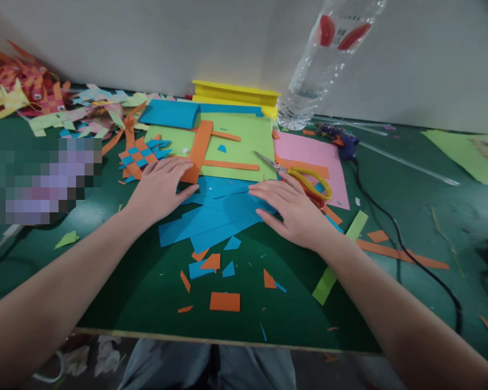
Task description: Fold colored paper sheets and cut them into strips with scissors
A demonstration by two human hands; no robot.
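Note:
My left hand (162, 181) is open, palm down, with its fingertips at the lower end of a wide orange paper strip (201, 143) and its thumb over blue paper pieces (228, 208). Opposite it, my right hand (290, 211) also lies open, fingers stretched across the right part of the blue paper. Scissors (313, 181) with yellow and red handles rest just beyond the right hand, blades partly over a light green sheet (244, 130). A woven orange-and-blue paper piece (140, 156) is beside my left fingers. Neither hand appears to grip anything.
Orange and blue scraps (225, 301) litter the table's front. A plastic bottle (309, 81) stands at the back, near a glue gun (344, 142) with a black cord (384, 216). Woven paper fish (36, 89) are heaped back left; a pixelated object (51, 187) lies left.

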